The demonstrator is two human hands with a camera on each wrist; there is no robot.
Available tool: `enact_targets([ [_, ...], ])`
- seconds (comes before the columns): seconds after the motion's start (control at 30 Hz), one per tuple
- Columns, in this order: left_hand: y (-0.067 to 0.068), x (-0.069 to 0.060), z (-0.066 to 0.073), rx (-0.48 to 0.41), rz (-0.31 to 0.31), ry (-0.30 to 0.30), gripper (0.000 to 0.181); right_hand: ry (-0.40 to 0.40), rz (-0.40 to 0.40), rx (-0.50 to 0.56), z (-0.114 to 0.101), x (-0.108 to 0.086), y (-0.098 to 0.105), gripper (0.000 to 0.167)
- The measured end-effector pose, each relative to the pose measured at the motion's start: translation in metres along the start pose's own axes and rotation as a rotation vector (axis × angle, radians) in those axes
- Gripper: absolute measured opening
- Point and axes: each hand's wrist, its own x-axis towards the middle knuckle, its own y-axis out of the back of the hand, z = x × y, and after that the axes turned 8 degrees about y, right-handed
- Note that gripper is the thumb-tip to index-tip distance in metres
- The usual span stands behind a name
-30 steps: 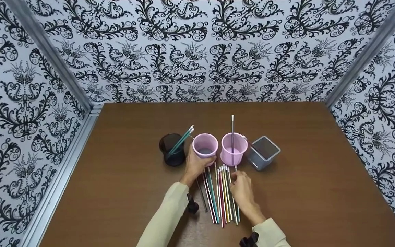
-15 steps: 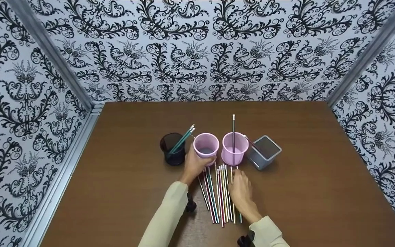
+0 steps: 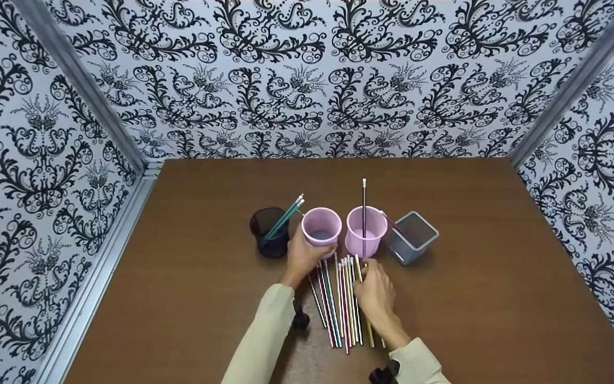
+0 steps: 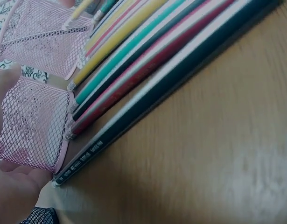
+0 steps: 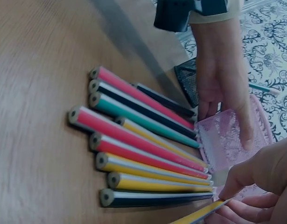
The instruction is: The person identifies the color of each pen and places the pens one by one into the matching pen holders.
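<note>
The left hand (image 3: 300,260) reaches round the near side of a pink cup (image 3: 321,212), its grip curved about the mesh wall, and the cup is upright on the brown surface (image 3: 477,298). The right hand (image 3: 375,290) has a narrow grip: in the right wrist view, thumb and fingers pinch a yellow pencil (image 5: 198,214) near its upper end. That pencil is beside the row of pencils (image 5: 141,140), which lies with eraser ends toward the cups and flat, unsharpened ends toward the person. The row's colours are red, black, green and yellow, striped with white. One lettered pencil (image 4: 157,97) lies slightly apart, its end just beside the left fingertips. Next to the held cup is the other pink cup (image 3: 361,246), where a dark pencil (image 3: 364,200) stands tall. The black cup (image 3: 272,247), on the far left, has green pencils (image 3: 284,218) leaning over its rim toward the held cup. On the far right is the square gray cup (image 3: 404,252), from which a red pencil (image 3: 395,225) leans toward the other pink cup.
</note>
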Motion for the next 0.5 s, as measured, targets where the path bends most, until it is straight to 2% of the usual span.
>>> enact_targets([
  [0.2,-0.001,0.000,-0.001,-0.003,-0.003,-0.003,0.088,0.016,0.005,0.051,-0.010,-0.001,0.008,0.047],
  [0.33,0.001,-0.001,-0.001,0.015,0.009,-0.023,0.089,0.050,0.016,0.113,-0.018,0.000,0.014,0.043],
  [0.5,0.001,-0.002,-0.001,0.042,0.023,-0.018,0.086,0.110,0.054,0.181,-0.026,0.004,0.023,0.041],
])
